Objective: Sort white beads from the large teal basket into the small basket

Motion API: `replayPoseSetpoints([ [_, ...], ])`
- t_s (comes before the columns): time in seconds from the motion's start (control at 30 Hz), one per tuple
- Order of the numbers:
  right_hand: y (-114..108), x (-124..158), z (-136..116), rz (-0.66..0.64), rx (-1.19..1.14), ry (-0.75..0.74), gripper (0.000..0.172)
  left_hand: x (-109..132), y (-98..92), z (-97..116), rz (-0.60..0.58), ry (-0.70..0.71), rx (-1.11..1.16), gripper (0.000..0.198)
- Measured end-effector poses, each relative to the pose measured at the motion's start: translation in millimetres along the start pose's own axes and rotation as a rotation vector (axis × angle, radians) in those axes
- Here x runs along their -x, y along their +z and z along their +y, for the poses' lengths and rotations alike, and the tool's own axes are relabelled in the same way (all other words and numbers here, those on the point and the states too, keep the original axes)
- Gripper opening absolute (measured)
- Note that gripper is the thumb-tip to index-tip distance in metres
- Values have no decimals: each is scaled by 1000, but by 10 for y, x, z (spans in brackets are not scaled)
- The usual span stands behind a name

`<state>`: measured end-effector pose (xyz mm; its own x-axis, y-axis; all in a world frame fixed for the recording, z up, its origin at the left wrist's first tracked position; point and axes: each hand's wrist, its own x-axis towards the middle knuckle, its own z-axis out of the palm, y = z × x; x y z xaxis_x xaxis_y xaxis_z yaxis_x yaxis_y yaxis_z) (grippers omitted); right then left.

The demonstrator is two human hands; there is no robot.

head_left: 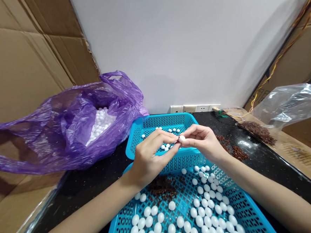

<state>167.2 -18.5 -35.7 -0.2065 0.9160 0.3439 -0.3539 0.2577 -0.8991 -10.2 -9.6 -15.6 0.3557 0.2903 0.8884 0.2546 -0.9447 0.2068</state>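
Observation:
My right hand [203, 141] pinches a small white ball [181, 138] between thumb and fingertips. Against its left side, the fingertips of my left hand [152, 155] are closed around a tiny dark-red piece [178, 139], mostly hidden by the fingers. Both hands meet above the near edge of the far blue basket [130, 142], where several white balls with dark spots lie. Below my wrists, the near blue basket [252, 209] holds many loose white balls [207, 221] and a heap of dark reddish-brown bits [162, 190].
At left, a purple plastic bag [67, 136] gapes over more white balls [103, 121]. More brown bits [238, 153] lie on the black counter [264, 173] at right, near a clear bag [289, 104]. Sockets [204, 108], a yellow wire [267, 77] and cardboard [35, 50] border the space.

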Motion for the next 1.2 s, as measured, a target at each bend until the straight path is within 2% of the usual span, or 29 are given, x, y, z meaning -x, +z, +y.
replayPoseSetpoints([
  [0.43,24,-9,-31,15,-22,14,15,22,4,-20,-13,-30,3,10],
  [0.67,-26,-22,7,27,24,15,14,13,13,-44,-30,-50,83,10],
  [0.9,-1,-28,4,10,45,11,12,-4,25,-30,14,-46,-10,17],
  [1.07,-12,-50,-5,121,175,-56,12,18,34,-57,69,-136,-39,27],
  [1.2,-83,-75,41,178,425,-79,18,36,34,-17,-38,-198,30,12],
])
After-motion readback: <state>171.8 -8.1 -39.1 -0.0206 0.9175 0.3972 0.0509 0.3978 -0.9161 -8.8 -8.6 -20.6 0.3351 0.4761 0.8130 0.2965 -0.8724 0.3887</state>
